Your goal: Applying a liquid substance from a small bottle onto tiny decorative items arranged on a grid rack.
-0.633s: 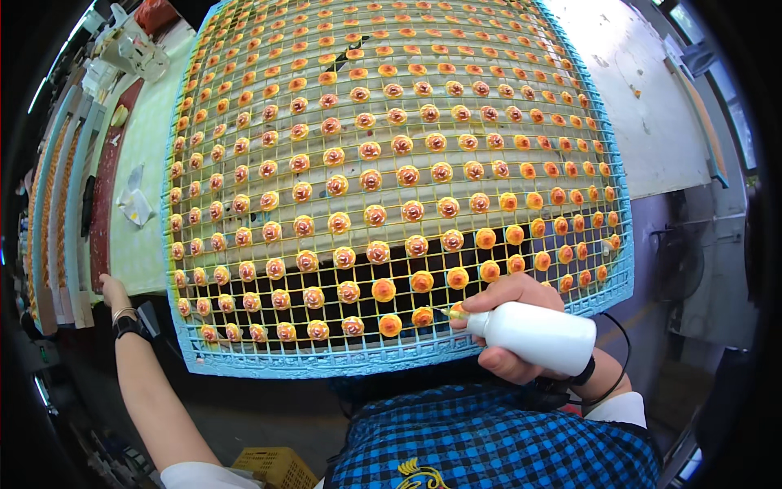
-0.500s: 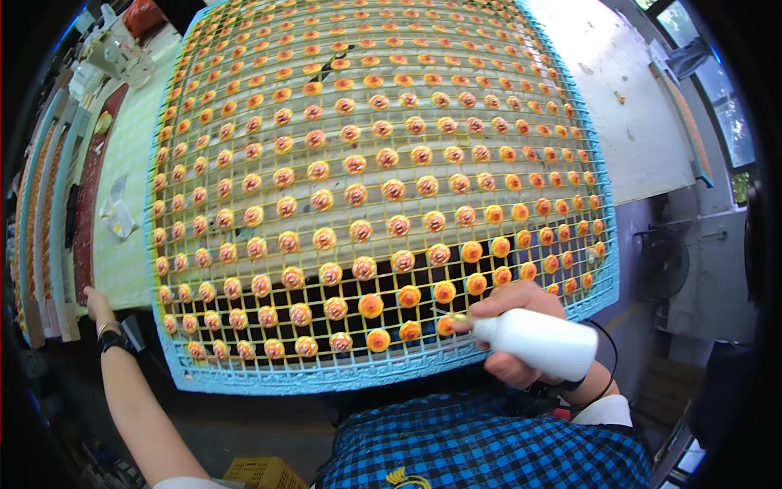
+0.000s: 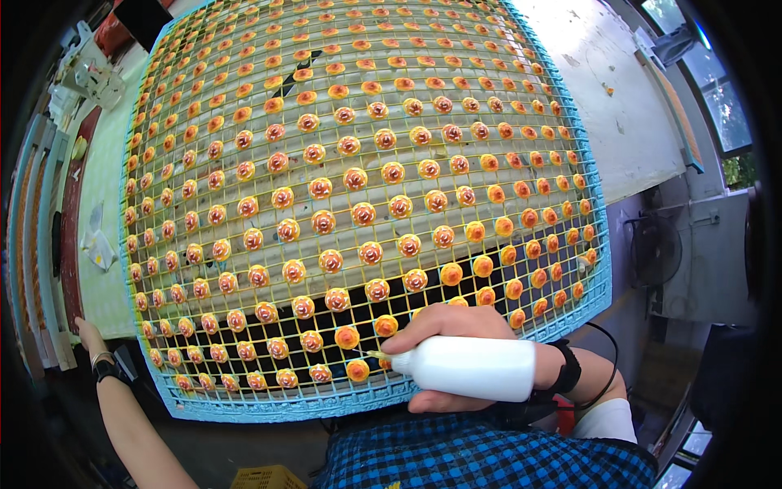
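Observation:
A large grid panel (image 3: 605, 273) with a light-blue frame and yellow mesh spreads before me, carrying rows of small orange-yellow flower-shaped pieces (image 3: 346, 337). Many pieces on the left look shiny with pale spots; several near right are plain orange. My right hand (image 3: 444, 326) is closed around a white squeeze bottle (image 3: 476, 368), lying nearly sideways over the panel's near edge. Its thin nozzle (image 3: 376, 354) points left, among the nearest flowers; whether it touches one I cannot tell. My left hand (image 3: 88, 332) is at the table's near left edge, beside a dark red strip (image 3: 75, 220), its fingers mostly hidden.
Under the panel lies a pale green table covering (image 3: 110, 301). Long framed panels (image 3: 32, 236) stand at the left, with clear plastic containers (image 3: 99, 84) behind. A white tabletop (image 3: 603, 81) extends at right. A fan (image 3: 656, 248) and a dark cable (image 3: 612, 346) are nearby.
My right hand has moved left with the bottle along the nearest row of flowers. The whole view has shifted slightly, so the panel appears lower and further left. My left hand stays at the table edge.

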